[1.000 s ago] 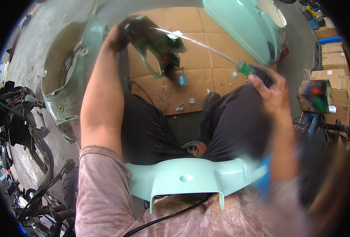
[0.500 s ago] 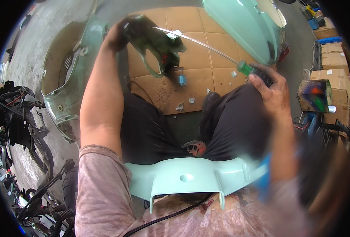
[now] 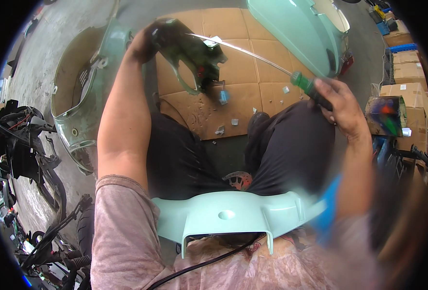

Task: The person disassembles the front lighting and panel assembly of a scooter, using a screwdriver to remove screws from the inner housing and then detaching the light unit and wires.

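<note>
At the far left, my left hand [image 3: 144, 44] grips the edge of a dark green moulded panel [image 3: 173, 41], its fingers partly hidden behind it. A small blue piece [image 3: 224, 96] hangs at the panel's lower right. On the right, my right hand [image 3: 342, 104] is closed round the green and black handle of a long screwdriver [image 3: 252, 54]. The shaft points left, and its tip meets the panel in view; whether it sits in a screw I cannot tell. A mint-green shell part [image 3: 228, 200] lies across my lap, against my shirt.
Flattened cardboard [image 3: 277, 53] covers the floor ahead, with small scraps on it. A large mint-green body panel [image 3: 296, 36] lies at the far right, a greenish translucent shell [image 3: 66, 104] at left. Black vehicle parts [image 3: 28, 135] crowd the left edge; cardboard boxes [image 3: 405, 96] stand at right.
My right hand has shifted a little right and down and turned on the screwdriver's handle, with the fingers placed differently. The left hand and the panel have stayed put.
</note>
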Demonstrator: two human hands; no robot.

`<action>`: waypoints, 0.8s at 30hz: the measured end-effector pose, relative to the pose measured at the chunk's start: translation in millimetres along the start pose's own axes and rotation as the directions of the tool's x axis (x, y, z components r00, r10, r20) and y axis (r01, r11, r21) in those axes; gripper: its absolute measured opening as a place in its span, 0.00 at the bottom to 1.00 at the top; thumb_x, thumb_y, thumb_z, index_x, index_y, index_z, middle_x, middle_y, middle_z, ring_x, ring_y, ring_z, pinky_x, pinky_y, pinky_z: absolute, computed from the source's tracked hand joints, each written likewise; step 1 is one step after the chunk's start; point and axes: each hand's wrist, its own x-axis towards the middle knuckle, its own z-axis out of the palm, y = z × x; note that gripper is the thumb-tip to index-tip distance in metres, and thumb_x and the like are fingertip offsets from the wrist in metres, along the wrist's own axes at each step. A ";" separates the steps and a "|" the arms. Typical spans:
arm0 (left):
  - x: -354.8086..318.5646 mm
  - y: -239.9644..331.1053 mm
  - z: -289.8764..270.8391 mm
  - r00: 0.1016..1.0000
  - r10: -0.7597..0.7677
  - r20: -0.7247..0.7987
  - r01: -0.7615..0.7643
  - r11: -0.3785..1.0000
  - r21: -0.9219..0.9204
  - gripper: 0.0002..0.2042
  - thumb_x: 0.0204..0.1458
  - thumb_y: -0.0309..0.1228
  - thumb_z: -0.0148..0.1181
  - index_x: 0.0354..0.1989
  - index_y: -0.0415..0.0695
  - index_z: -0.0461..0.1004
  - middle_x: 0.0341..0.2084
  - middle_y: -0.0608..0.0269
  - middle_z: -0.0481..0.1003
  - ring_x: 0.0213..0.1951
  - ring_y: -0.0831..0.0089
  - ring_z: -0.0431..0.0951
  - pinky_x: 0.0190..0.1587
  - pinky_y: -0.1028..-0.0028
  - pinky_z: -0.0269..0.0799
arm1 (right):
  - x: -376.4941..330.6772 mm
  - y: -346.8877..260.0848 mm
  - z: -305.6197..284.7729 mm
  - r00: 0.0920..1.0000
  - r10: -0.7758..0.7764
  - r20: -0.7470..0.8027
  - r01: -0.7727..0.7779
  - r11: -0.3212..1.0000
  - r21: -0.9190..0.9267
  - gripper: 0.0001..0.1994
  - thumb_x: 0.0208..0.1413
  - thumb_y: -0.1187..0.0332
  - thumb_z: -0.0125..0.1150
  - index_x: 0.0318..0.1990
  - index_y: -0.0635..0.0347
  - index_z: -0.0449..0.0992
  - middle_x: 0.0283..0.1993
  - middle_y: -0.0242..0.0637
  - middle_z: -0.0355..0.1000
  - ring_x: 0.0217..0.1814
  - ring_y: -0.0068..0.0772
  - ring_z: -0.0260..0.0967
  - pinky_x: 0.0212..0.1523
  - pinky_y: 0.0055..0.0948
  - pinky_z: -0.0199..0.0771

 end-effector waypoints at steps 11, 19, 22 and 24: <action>9.9 -9.1 -7.5 0.998 0.059 -0.014 -0.058 0.997 0.053 0.16 0.54 0.36 0.56 0.47 0.41 0.75 0.36 0.63 0.75 0.39 0.72 0.73 0.40 0.74 0.68 | -11.4 -4.1 25.1 0.846 -0.523 -0.106 0.350 0.694 -0.630 0.26 0.56 0.51 0.59 0.49 0.67 0.75 0.37 0.43 0.77 0.37 0.36 0.74 0.41 0.28 0.71; 8.8 -6.7 5.5 1.000 -0.008 -0.009 0.008 1.000 0.024 0.17 0.54 0.37 0.56 0.49 0.43 0.75 0.36 0.62 0.75 0.38 0.70 0.74 0.39 0.76 0.67 | -3.6 7.4 16.8 0.710 -0.702 -0.046 0.422 0.478 -0.770 0.18 0.54 0.57 0.63 0.48 0.58 0.75 0.38 0.44 0.77 0.37 0.36 0.77 0.36 0.30 0.75; -3.8 -4.1 3.7 1.000 0.008 -0.028 -0.008 1.000 0.004 0.16 0.53 0.37 0.59 0.46 0.40 0.74 0.36 0.62 0.78 0.39 0.73 0.78 0.45 0.74 0.73 | 4.7 17.0 29.7 0.543 -0.840 -0.014 0.516 0.347 -0.783 0.17 0.53 0.59 0.65 0.47 0.57 0.76 0.39 0.46 0.77 0.42 0.39 0.77 0.40 0.31 0.75; -0.7 -9.1 8.6 0.943 0.318 0.100 -0.329 0.846 0.418 0.18 0.52 0.36 0.59 0.49 0.39 0.73 0.40 0.60 0.77 0.42 0.71 0.77 0.49 0.72 0.72 | 18.2 18.9 18.2 0.660 -0.703 -0.265 0.462 0.658 -0.595 0.17 0.54 0.60 0.65 0.48 0.59 0.74 0.38 0.38 0.75 0.32 0.29 0.72 0.31 0.24 0.70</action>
